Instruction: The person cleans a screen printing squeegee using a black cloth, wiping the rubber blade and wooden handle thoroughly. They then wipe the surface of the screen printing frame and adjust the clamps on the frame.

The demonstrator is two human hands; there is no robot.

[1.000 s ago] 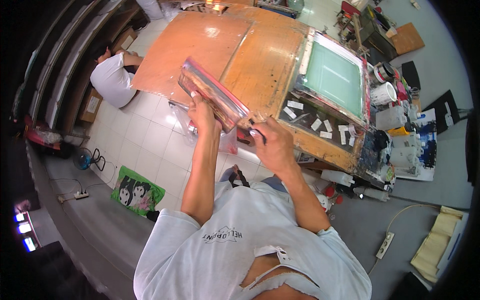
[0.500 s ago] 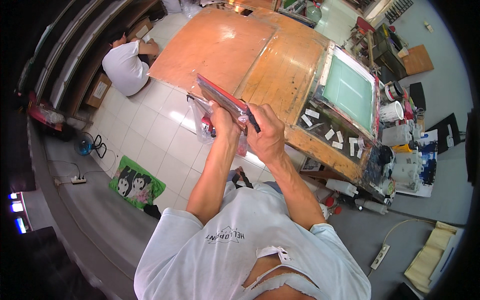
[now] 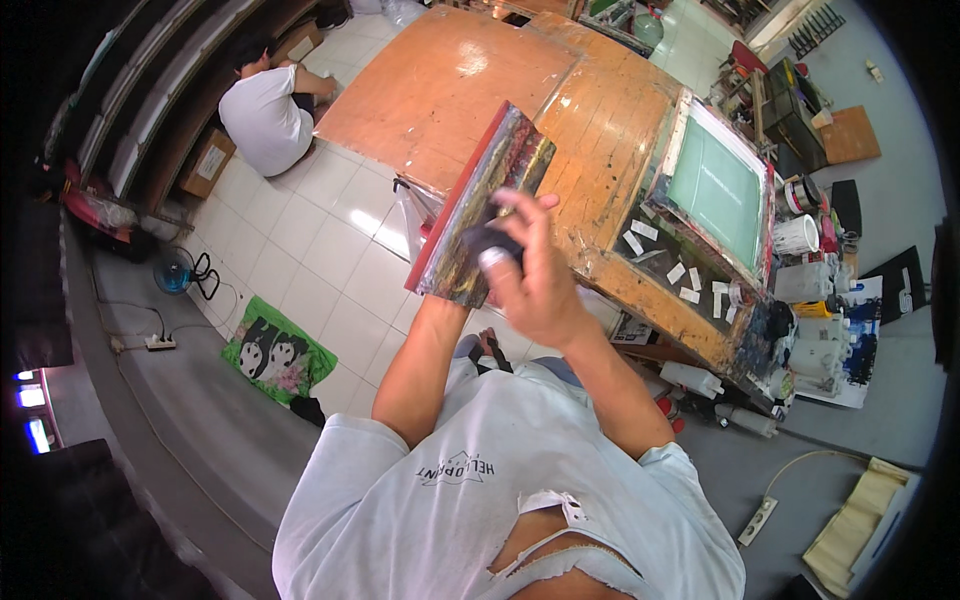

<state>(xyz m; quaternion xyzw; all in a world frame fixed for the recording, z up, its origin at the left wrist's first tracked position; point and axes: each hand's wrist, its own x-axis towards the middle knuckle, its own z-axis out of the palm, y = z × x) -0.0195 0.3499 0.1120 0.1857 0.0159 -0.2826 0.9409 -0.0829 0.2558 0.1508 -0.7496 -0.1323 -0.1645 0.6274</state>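
Squeegee (image 3: 482,188) is up in the air in front of the person, clear of the table (image 3: 612,130) top, off its near edge. It's tilted, far end leaning right, stained flat face up, red strip (image 3: 458,196) along the left long edge. Left hand (image 3: 440,314) is under the near end, mostly hidden by the squeegee; it seems to carry the weight, but its fingers are out of sight, so can't tell how far closed. Right hand (image 3: 541,285) is over the face, motion-blurred; thumb and fingers are part-curled around a dark wad (image 3: 490,242), forefinger side looser. Can't tell what the wad is made of, or if it touches the face.

Handling, my guess: light to moderate weight, stiff body, red strip maybe rubbery and a bit flexible. Not fragile, but the stained face looks shiny, maybe slick. Best hold: across the body near one end, thumb and fingers on opposite faces, off the red strip. Wad likely soft and light; pinch works.

Around: clear bag (image 3: 409,218) at the table edge left of the squeegee; framed screen (image 3: 720,190) and white slips (image 3: 676,274) to the right.
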